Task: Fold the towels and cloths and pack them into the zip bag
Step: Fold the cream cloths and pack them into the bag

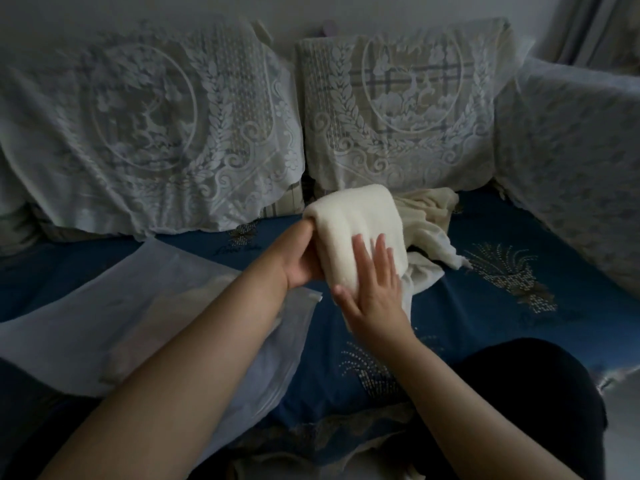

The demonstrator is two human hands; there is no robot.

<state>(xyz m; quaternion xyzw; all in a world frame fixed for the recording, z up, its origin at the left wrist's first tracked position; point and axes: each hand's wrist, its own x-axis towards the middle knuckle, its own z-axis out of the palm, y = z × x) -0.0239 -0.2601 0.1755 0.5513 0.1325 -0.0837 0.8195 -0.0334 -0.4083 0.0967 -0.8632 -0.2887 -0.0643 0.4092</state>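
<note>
A folded cream towel (360, 223) is held up above the blue sofa seat (485, 306). My left hand (301, 261) grips its left edge, thumb on top and fingers underneath. My right hand (375, 292) lies flat against the towel's near face with the fingers spread. Behind and under the towel lies a crumpled cream cloth (429, 230). At the left, a translucent white zip bag (114, 323) rests on the seat, with pale folded cloth showing faintly through it; my left forearm crosses over its right side.
Two back cushions under white lace covers (145, 126) stand along the rear, and a lace-draped armrest (575, 161) closes the right side. My dark-clothed knee (519, 393) sits at the lower right. Lace trim runs along the seat's front edge.
</note>
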